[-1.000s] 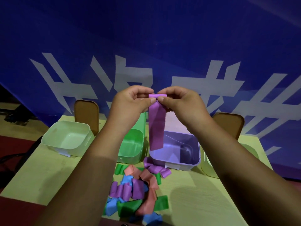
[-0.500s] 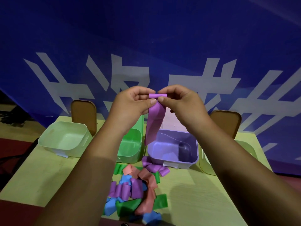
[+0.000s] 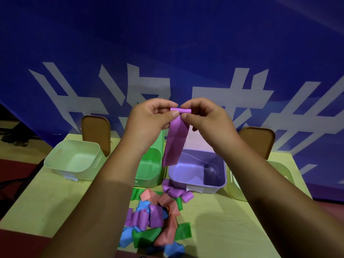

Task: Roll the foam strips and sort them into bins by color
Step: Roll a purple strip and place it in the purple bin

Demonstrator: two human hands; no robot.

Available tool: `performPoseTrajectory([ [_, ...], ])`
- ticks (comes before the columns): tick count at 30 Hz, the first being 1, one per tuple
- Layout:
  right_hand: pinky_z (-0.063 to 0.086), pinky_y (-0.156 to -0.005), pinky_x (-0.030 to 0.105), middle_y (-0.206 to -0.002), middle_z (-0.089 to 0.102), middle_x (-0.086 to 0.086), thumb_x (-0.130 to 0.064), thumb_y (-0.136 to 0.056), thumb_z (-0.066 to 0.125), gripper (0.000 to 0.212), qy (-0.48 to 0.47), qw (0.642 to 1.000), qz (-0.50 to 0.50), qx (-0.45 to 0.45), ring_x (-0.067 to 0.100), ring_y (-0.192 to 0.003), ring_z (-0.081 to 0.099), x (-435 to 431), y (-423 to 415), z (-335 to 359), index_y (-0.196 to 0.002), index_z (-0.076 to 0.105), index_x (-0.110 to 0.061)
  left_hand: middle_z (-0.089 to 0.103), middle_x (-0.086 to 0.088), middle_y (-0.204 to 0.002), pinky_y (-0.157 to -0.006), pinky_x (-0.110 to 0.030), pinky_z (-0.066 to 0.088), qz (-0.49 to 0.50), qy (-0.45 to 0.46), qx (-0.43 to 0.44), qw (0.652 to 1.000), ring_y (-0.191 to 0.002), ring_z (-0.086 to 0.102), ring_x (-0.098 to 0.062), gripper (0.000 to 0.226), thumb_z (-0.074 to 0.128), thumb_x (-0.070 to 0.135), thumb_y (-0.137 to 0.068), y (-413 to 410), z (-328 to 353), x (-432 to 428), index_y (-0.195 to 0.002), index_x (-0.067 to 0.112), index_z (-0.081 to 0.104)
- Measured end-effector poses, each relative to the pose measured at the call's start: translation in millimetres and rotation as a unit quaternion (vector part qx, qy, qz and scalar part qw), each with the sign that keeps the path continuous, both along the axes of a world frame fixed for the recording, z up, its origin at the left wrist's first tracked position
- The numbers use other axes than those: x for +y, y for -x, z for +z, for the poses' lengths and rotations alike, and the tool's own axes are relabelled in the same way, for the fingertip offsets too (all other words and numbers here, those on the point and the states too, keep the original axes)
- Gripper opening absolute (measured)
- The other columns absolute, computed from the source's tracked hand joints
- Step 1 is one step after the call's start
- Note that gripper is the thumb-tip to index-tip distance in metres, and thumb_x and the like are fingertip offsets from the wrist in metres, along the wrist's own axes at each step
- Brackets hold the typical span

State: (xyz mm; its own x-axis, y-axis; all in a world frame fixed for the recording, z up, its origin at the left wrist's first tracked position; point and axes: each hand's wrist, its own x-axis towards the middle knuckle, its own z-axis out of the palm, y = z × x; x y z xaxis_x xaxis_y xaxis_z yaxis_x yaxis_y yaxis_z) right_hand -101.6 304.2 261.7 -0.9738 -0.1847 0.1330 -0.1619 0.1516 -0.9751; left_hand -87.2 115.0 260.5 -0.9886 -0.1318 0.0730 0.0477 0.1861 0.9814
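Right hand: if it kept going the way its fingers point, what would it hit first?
The right hand points sideways at the left hand. Past the rolled top of the purple foam strip both pinch, it would probably meet the left hand's fingertips.

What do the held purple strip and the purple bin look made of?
The purple strip looks like thin matte foam: it hangs limp and curls softly at the top, where the left hand and right hand pinch it. The purple bin seems smooth moulded plastic: rounded corners, faint sheen inside.
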Motion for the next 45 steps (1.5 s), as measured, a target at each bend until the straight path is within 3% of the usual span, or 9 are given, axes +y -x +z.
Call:
performPoseTrajectory([
  [5,0.055,-0.069,0.025,-0.085,0.074,-0.010,-0.029,-0.101,0.070,0.010,-0.010,1.000,-0.021,-0.004,-0.002,-0.072,0.062,1.0,-0.5,0.0,-0.105,0.079,-0.026,0.082,-0.004,-0.101,-0.092,-0.048,0.067,0.001,0.002,0.005,1.000,-0.099,0.081,-0.023,0.023,0.082,0.009,-0.094,-1.7,3.1,-1.1,-0.112,0.022,0.081],
  [10,0.053,-0.067,0.016,-0.083,0.075,-0.012,-0.021,-0.100,0.072,0.009,-0.013,0.999,-0.033,-0.006,-0.006,-0.069,0.062,-0.4,2.6,-0.5,-0.106,0.079,-0.022,0.083,-0.003,-0.104,-0.096,-0.049,0.065,-0.009,-0.010,-0.010,1.000,-0.102,0.080,-0.023,0.025,0.083,0.009,-0.094,-2.5,2.3,-1.7,-0.115,0.021,0.080],
  [16,0.052,-0.069,0.012,-0.086,0.076,-0.008,-0.017,-0.097,0.077,0.010,0.012,1.000,-0.023,-0.010,-0.006,-0.072,0.067,-0.7,2.9,-2.9,-0.105,0.078,-0.022,0.081,-0.013,-0.106,-0.100,-0.053,0.063,-0.018,-0.056,-0.027,0.998,-0.104,0.080,-0.030,0.018,0.084,0.016,-0.094,-4.6,-0.7,0.2,-0.112,0.016,0.080],
  [20,0.061,-0.082,0.026,-0.094,0.080,0.000,-0.010,-0.096,0.077,0.016,0.031,0.999,-0.006,-0.017,0.009,-0.087,0.074,-2.4,4.6,-6.3,-0.105,0.077,-0.023,0.081,-0.012,-0.101,-0.098,-0.051,0.064,-0.010,-0.041,-0.020,0.999,-0.100,0.080,-0.030,0.018,0.086,0.015,-0.092,-2.7,-1.1,0.1,-0.109,0.018,0.081],
  [26,0.062,-0.084,0.036,-0.100,0.075,0.016,-0.010,-0.098,0.074,0.017,0.048,0.998,0.009,-0.038,0.014,-0.080,0.069,-3.8,3.7,-2.6,-0.115,0.075,-0.014,0.081,-0.001,-0.096,-0.091,-0.038,0.066,0.009,-0.018,0.008,1.000,-0.096,0.079,-0.020,0.025,0.086,0.006,-0.090,-0.2,1.0,-0.3,-0.108,0.021,0.080],
  [30,0.063,-0.088,0.047,-0.088,0.077,0.003,-0.027,-0.102,0.070,0.014,0.027,0.999,0.003,-0.038,0.014,-0.078,0.068,-4.1,6.0,-3.2,-0.108,0.078,-0.016,0.081,0.004,-0.100,-0.085,-0.026,0.063,0.010,-0.006,0.028,1.000,-0.096,0.078,-0.010,0.027,0.086,0.005,-0.089,-1.6,2.3,-0.5,-0.110,0.020,0.079],
  [35,0.062,-0.089,0.052,-0.088,0.078,0.002,-0.019,-0.100,0.072,0.008,0.018,1.000,-0.018,-0.014,0.014,-0.079,0.068,-4.9,8.3,-4.5,-0.104,0.080,-0.019,0.082,0.001,-0.106,-0.092,-0.032,0.063,-0.008,-0.018,0.016,1.000,-0.104,0.078,-0.015,0.031,0.086,0.005,-0.089,-1.5,0.0,-3.2,-0.114,0.021,0.077],
  [42,0.062,-0.086,0.036,-0.094,0.078,0.004,-0.016,-0.096,0.078,0.012,0.029,0.999,-0.020,-0.004,0.012,-0.086,0.071,-5.2,8.0,-4.0,-0.108,0.078,-0.020,0.080,-0.012,-0.105,-0.098,-0.048,0.065,-0.007,-0.042,-0.002,0.999,-0.105,0.078,-0.032,0.019,0.085,0.014,-0.093,-5.7,-1.4,-3.9,-0.111,0.018,0.080],
  [45,0.060,-0.080,0.025,-0.094,0.076,0.003,-0.015,-0.096,0.078,0.018,0.039,0.999,-0.014,-0.008,0.008,-0.086,0.071,-5.4,4.5,-2.4,-0.115,0.076,-0.016,0.081,-0.008,-0.103,-0.098,-0.049,0.064,0.004,-0.031,0.007,0.999,-0.103,0.079,-0.029,0.020,0.085,0.011,-0.092,-6.0,-0.5,-4.7,-0.110,0.021,0.080],
])
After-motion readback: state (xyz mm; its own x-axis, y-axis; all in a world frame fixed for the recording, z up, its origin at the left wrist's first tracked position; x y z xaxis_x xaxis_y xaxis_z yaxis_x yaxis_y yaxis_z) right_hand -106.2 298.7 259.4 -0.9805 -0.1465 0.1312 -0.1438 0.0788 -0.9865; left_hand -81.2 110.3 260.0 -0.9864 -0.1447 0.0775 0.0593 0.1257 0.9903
